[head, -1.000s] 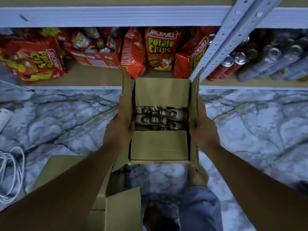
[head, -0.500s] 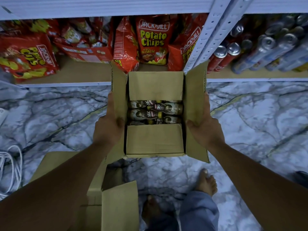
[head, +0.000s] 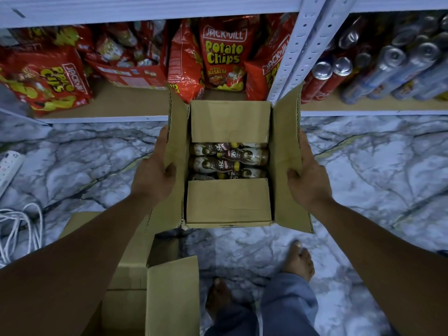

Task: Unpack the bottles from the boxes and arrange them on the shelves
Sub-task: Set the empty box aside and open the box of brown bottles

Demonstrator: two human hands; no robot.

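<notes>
Mid-frame, left hand (head: 152,177) and right hand (head: 309,178) grasp box (head: 228,204) flaps; bottles (head: 228,161) packed inside, unpacking seemingly unstarted, all shelving left.

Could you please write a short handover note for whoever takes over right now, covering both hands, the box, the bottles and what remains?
Left hand grips the left flap of the carried box; right hand grips its right flap.
Bottles lie on their sides inside, between the two inner flaps.
Done: outer flaps are open.
Left: take the bottles out and arrange them on the shelf. A second box sits on the floor at lower left, contents not visible.
</notes>
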